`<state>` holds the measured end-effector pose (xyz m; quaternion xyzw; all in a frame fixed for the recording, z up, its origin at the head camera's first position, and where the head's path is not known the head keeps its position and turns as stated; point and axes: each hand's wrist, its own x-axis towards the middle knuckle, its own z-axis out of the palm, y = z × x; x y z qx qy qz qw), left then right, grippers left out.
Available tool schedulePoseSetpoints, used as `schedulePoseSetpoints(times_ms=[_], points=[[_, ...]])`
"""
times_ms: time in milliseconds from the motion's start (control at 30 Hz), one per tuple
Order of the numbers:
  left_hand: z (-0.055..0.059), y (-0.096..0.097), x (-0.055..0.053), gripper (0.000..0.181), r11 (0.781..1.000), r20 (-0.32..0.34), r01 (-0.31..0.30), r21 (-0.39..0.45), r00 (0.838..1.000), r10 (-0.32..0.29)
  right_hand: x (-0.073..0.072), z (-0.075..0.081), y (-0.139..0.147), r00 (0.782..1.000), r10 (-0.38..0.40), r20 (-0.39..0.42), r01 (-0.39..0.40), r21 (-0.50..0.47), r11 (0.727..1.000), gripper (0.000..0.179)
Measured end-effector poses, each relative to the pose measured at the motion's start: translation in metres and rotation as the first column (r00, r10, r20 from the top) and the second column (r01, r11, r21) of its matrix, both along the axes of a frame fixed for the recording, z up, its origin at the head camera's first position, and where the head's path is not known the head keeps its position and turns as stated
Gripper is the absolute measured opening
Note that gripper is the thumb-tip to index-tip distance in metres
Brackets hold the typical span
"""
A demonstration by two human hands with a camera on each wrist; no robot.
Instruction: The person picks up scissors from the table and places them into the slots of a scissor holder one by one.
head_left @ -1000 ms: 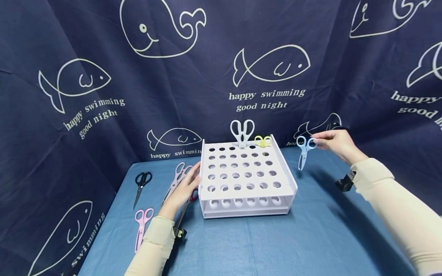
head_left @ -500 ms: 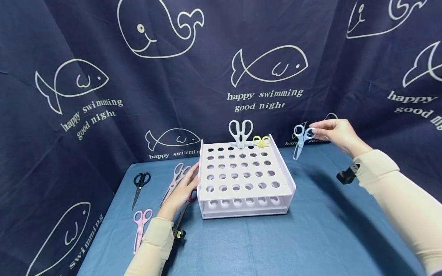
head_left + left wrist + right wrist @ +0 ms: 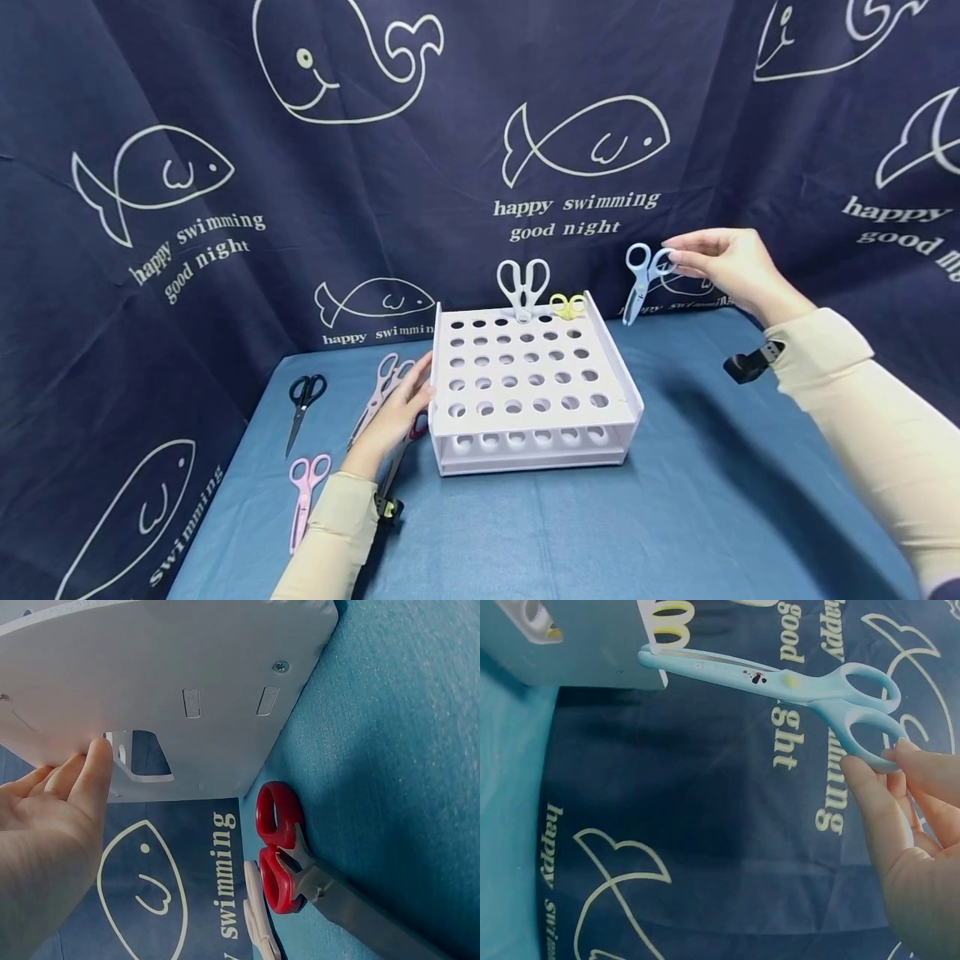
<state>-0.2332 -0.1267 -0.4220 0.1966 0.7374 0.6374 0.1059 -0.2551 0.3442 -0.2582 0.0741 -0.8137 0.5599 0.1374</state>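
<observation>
The backdrop, dark blue with white fish outlines and lettering, hangs along the far side and both flanks. The table cover, lighter blue, lies beneath the work. The rack, white with rows of round holes, stands at center.

The right hand is raised to the far right; thumb and fingers pinch one handle loop of the light blue scissors. The left hand is at the rack's left side: fingers extended, fingertips resting on the side panel next to its cut-out.

The red-handled scissors lie left of the rack, partly hidden by the left arm in the head view. The pale pink scissors lie farther back, the black scissors farther left, the pink scissors at near left. The white scissors stand handles up in the far row. The light blue scissors hang in the air near the rack's far right corner, blades together, tip down and angled left. The yellow scissors, smallest, occupy the far row's right end, loops up.
</observation>
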Motion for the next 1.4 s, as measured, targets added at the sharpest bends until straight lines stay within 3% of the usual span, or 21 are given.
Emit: schedulePoseSetpoints(times_ms=[300, 633, 1000, 1267, 1400], points=[[0.002, 0.000, 0.001, 0.059, 1.000, -0.007, 0.002, -0.014, 1.000, -0.002, -0.004, 0.007, -0.013, 1.000, 0.009, -0.019, -0.010, -0.038, 0.999, 0.015], [0.002, 0.001, 0.001, 0.059, 1.000, 0.001, -0.013, -0.026, 1.000, 0.013, -0.009, 0.002, -0.023, 0.996, 0.073, -0.057, -0.083, -0.210, 0.974, 0.018], [0.002, 0.002, 0.003, 0.058, 0.999, -0.007, -0.008, -0.031, 1.000, 0.008, -0.017, -0.014, -0.035, 0.998, 0.045, -0.043, -0.052, -0.181, 0.982, 0.018], [0.000, 0.001, 0.001, 0.059, 1.000, -0.012, -0.005, -0.017, 1.000, 0.004, -0.025, -0.023, -0.045, 0.996, 0.085, -0.022, -0.088, -0.253, 0.964, 0.014], [0.000, 0.001, 0.002, 0.059, 1.000, -0.014, -0.001, -0.012, 1.000, 0.000, -0.028, -0.028, -0.050, 0.996, 0.082, -0.021, -0.085, -0.237, 0.968, 0.013]])
